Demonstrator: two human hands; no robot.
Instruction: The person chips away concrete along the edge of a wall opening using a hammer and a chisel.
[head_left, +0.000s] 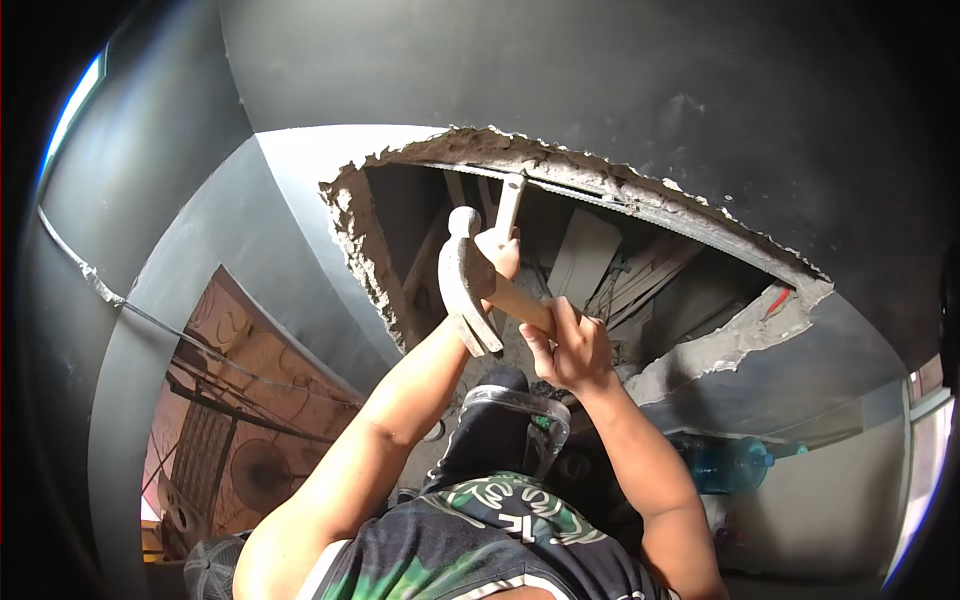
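My right hand (575,350) is wrapped round the wooden handle of a claw hammer (462,275). The hammer's metal head is raised in front of my left forearm, claw pointing down. Beyond it, my left hand (503,253) grips a pale, flat, chisel-like bar (510,205). The bar's far end meets the upper edge of a rough-cut wall opening (600,185), where a pale strip runs along the broken masonry. Part of my left hand is hidden behind the hammer head.
Grey walls (550,70) surround the opening. Boards (585,255) lean beyond it, and a red piece (778,302) sits at its right corner. A cable (190,340) crosses the left side, near a fan (262,472). A blue water bottle (732,465) lies at lower right.
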